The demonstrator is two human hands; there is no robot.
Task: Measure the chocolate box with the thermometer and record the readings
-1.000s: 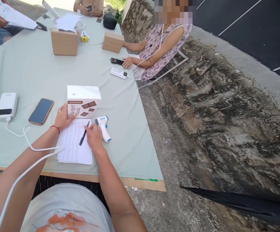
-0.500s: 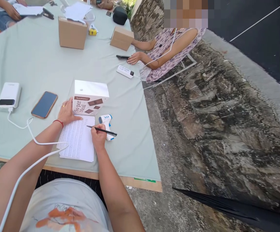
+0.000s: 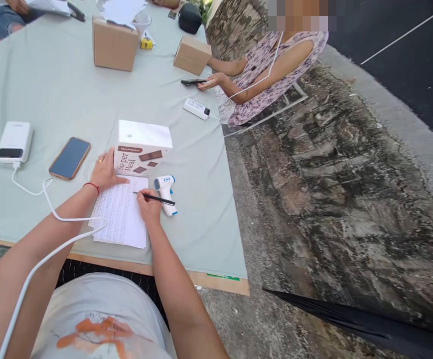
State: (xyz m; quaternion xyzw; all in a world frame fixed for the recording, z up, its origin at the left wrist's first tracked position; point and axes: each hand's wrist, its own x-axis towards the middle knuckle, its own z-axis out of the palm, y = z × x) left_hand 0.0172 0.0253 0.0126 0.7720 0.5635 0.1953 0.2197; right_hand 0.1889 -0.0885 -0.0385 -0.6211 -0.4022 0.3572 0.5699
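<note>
My right hand (image 3: 149, 207) grips a black pen (image 3: 158, 199), its tip on the written part of a stack of paper (image 3: 121, 224). The sheet is covered in rows of handwriting. My left hand (image 3: 104, 172) lies open at the paper's upper left, thumb on the sheet and fingers stretched along the left side of a white Super Meal box (image 3: 143, 149). Some of its fingertips are hard to see against the box. Just right of the pen lies a white and blue infrared thermometer (image 3: 166, 194), partly behind the pen.
On the cloth-covered table (image 3: 59, 94) are a phone (image 3: 70, 158) and a white power bank (image 3: 14, 142), its cable (image 3: 52, 259) crossing my left forearm. Farther off stand two cardboard boxes (image 3: 114, 47). At the right edge a person holds a phone (image 3: 194, 82) near another white device (image 3: 196, 108).
My right hand and the pen have shifted slightly left on the paper. The person at the right has raised their phone a little off the table. My left hand stays put.
</note>
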